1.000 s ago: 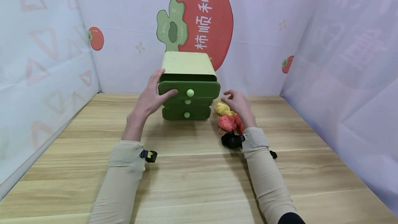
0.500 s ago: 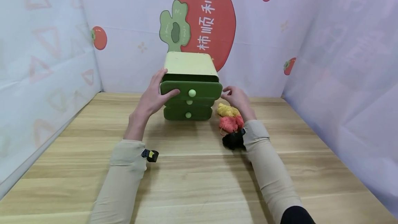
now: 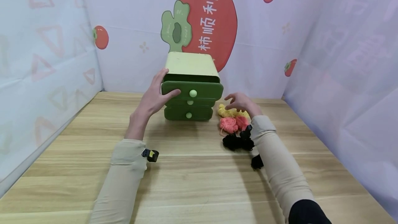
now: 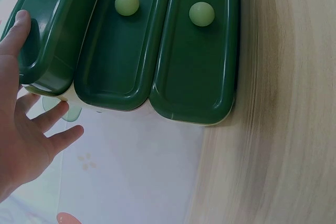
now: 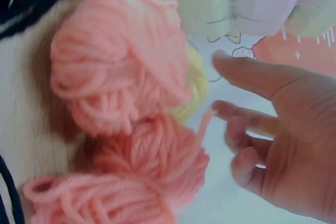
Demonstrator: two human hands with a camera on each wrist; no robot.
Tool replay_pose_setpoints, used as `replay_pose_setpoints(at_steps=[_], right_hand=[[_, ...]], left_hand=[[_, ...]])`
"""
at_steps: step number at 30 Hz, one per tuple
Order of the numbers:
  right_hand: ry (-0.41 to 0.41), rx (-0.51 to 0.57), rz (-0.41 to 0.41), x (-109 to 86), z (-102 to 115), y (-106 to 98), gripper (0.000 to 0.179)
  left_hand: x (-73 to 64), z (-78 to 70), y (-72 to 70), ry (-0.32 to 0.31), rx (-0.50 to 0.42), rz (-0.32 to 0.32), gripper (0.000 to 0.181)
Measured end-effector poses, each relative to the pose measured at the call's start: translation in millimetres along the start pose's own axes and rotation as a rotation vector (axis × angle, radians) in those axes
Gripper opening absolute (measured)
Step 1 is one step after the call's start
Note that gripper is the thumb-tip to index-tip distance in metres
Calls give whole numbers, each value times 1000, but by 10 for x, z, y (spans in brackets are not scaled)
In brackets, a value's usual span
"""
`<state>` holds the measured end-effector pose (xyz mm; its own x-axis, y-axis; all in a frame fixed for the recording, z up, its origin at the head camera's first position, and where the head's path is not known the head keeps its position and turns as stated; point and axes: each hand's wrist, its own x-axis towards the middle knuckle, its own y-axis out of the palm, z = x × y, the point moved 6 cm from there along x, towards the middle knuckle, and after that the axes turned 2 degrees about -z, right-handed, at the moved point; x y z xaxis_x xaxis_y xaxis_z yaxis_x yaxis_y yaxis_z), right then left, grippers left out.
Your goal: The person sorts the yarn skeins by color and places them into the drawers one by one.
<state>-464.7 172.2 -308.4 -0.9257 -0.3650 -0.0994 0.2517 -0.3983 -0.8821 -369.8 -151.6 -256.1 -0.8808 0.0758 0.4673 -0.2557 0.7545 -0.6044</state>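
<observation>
A small cabinet with a pale yellow-green body [image 3: 189,62] and dark green drawers stands at the back of the table. Its top drawer [image 3: 177,87] juts out beyond the lower ones. My left hand [image 3: 152,96] holds the cabinet's left side, thumb on that drawer's front and fingers along the side; several fingers are spread in the left wrist view. Right of the cabinet, my right hand [image 3: 242,102] hovers above yellow yarn [image 3: 226,112], fingers loosely bent and holding nothing. Pink yarn balls [image 5: 121,61] lie below it; one strand end sits close to a fingertip.
Black yarn [image 3: 234,142] lies in front of the pink balls, with another black piece [image 3: 256,161] beside the right sleeve. Printed cloth [image 3: 130,61] walls the wooden table [image 3: 186,182] at the back and both sides.
My right hand has drawn away from the cabinet to the right and lower over the yarn, its fingers parting. My left hand keeps its place on the cabinet. The head view has shifted slightly.
</observation>
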Motion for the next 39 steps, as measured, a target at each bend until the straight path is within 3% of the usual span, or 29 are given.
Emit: replay_pose_setpoints(at_steps=[7,15,29,39], right_hand=[[83,-75,157,3,-111,121,61],[93,-74,150,-7,-152,230,60],[-83,-165,-14,14,32,132,42],[-122,-150,-197,-65,91,-82,35]], left_hand=[[-3,-18,-6,1,1,1,88],[-16,1,39,3,9,-7,88],[-43,7,25,9,3,-24,88],[-35,11,39,17,8,-24,90]])
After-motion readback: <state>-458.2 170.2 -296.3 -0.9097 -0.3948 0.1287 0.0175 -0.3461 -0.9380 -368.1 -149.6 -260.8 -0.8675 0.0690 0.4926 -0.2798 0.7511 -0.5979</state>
